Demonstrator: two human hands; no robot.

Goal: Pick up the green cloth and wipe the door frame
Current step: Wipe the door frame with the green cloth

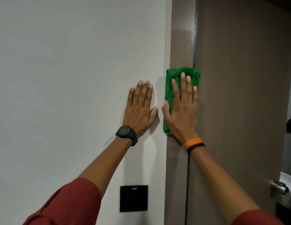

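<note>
A folded green cloth (170, 82) lies flat against the brown door frame (182, 44), a vertical strip between the white wall and the door. My right hand (182, 109) presses the cloth onto the frame with fingers spread and pointing up; it wears a ring and an orange wristband. The cloth's top and left edge stick out from under the hand. My left hand (140, 109) rests flat on the white wall just left of the frame, fingers apart, holding nothing, with a black watch on the wrist.
The brown door (239, 95) stands right of the frame, with a metal handle (278, 188) low at the right edge. A black square wall panel (133, 198) is mounted below my left arm. The white wall (60, 78) fills the left half.
</note>
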